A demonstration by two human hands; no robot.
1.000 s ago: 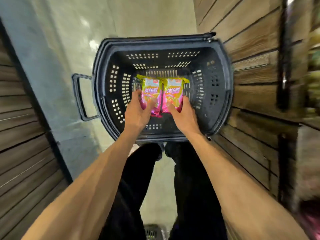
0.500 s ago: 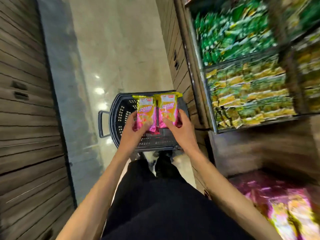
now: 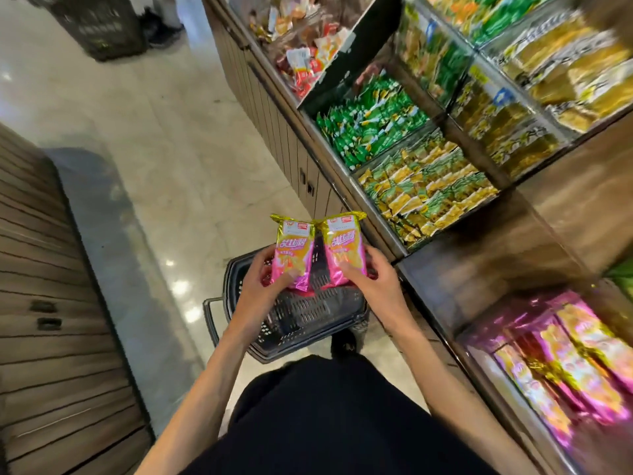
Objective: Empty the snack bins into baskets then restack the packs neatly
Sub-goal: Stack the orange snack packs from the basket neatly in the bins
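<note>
Left hand [image 3: 263, 281] grip is clamped on the left snack pack [image 3: 295, 250], and right hand [image 3: 370, 281] grip on the right snack pack [image 3: 342, 246], both above the black basket [image 3: 308, 317]. Packs are judged light, soft, slippery foil: hold mid-body. Right of the basket is the pink-pack bin [image 3: 565, 368]; its front edge may obstruct.

— How do the arms lie?
— Both forearms [image 3: 212, 371] are bare, reaching forward and drawing in toward each other.
— And the left hand [image 3: 262, 284]?
— It grips a pack [image 3: 295, 250] by the lower end, thumb across the front, fingers round the edge.
— The right hand [image 3: 373, 281]?
— It holds a second pack [image 3: 344, 250] the same way. The hands sit level and close, not touching.
</note>
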